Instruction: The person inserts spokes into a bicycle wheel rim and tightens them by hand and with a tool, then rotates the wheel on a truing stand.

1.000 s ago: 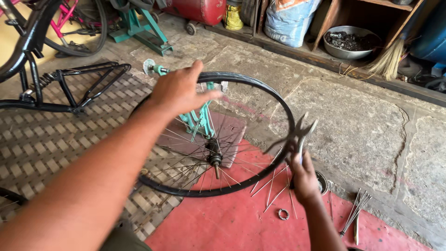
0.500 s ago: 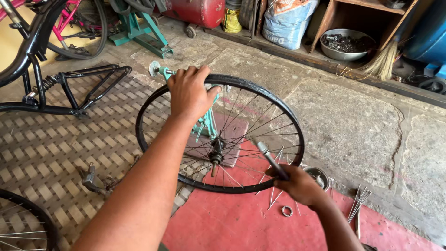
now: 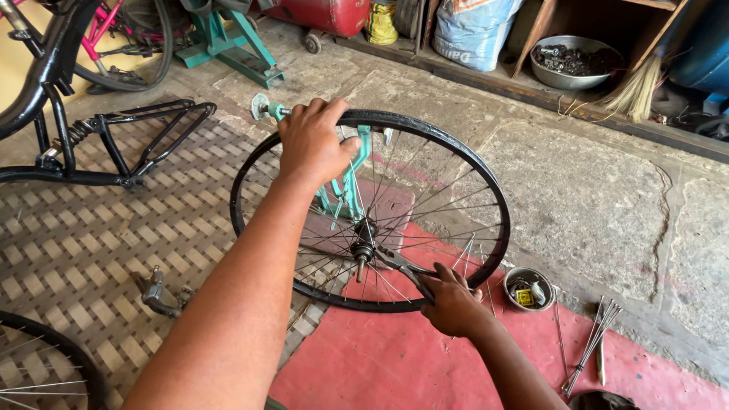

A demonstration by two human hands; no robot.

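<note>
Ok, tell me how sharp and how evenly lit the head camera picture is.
Head view: soft, even daylight, no hard shadows; the left hand on the wheel and the right hand holding pliers by the hub are sharp; slight glare on the metal bowl; wide-angle stretch enlarges the near forearm.

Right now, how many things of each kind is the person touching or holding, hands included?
Hands: 2, left hand on the rim, right hand low by the spokes
Bicycle wheels in hand: 1, black wheel
Hand tools: 1, pliers in the right hand, near the hub
Total: 4
</note>
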